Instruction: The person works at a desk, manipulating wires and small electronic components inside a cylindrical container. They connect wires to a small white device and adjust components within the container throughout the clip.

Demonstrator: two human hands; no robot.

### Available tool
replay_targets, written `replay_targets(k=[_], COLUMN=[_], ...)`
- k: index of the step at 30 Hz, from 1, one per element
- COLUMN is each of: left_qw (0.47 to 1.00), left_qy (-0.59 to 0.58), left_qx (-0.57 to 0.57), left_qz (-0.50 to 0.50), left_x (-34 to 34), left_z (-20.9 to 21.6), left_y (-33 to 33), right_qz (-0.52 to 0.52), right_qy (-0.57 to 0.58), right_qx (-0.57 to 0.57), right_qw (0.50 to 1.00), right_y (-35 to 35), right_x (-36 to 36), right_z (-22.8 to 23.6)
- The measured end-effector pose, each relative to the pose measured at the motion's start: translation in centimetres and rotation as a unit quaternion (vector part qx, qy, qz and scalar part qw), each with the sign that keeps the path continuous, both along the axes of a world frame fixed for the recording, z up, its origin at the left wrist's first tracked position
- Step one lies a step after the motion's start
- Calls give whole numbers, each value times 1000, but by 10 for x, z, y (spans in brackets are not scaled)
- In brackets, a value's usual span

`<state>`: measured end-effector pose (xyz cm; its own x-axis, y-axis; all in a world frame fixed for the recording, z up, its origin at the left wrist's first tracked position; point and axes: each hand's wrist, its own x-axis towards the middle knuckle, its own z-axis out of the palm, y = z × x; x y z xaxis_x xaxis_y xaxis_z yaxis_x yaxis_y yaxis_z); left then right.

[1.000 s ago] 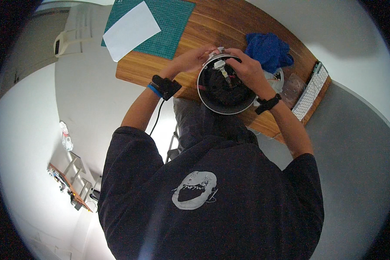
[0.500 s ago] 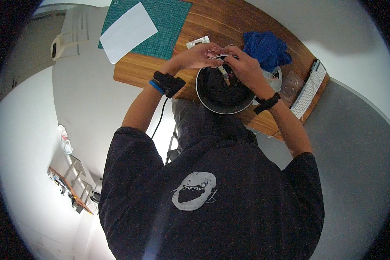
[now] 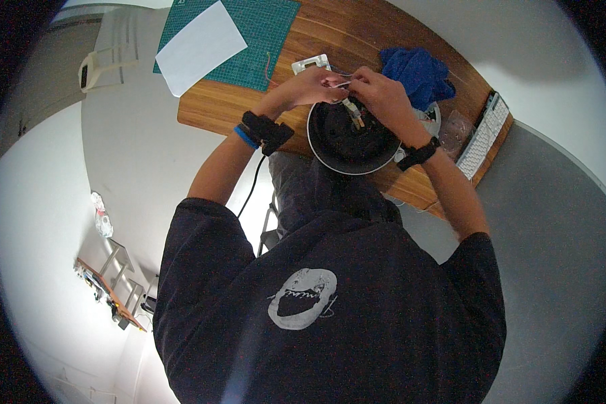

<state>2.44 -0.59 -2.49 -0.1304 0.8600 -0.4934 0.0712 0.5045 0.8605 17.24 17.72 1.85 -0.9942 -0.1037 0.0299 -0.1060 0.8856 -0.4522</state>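
Head view: a round, dark-walled bowl with a thin pale rim (image 3: 353,153) is seen overlapping the near edge of the brown wood-grain table (image 3: 212,111), and above its far rim a thin pale piece (image 3: 344,83), probably wire or strip, is pinched between the fingertips of the left hand (image 3: 312,86) and the right hand (image 3: 384,97). Both grips are closed to a narrow pinch, the tips almost meeting; what else may be tucked inside the fingers cannot be told. Inside the bowl, near the hands, a small whitish elongated part (image 3: 353,113) is seen. Beyond the bowl's far left, a white frame with a rectangular opening (image 3: 311,64) is placed; farther left of the bowl, a thin reddish wire (image 3: 268,66) is curved over the green gridded cutting mat (image 3: 256,47). Beyond the bowl's far right, a crumpled blue cloth (image 3: 417,77) is set. The step in hand is judged to be fine two-handed work on the thin piece; for the next move, steady fingertips and light tension seem to be called for.
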Motion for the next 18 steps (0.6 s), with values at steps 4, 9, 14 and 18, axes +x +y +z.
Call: replay_targets(k=[4,9,14,18], left_qw=[1000,998,999,999], left_qy=[16,58,41,37], left_qx=[21,31,22,37], left_qz=[0,2,0,7], left_x=[2,6,7,10], left_z=[4,9,13,7], left_y=[3,4,2,-1], right_qz=[5,7,0,-2], right_qy=[9,19,39,58], right_qx=[-7,-7,-18,3], right_qw=[1000,1000,999,998], right_y=[1,1,0,-2], right_x=[2,5,11,16], right_z=[1,-1,3,-3])
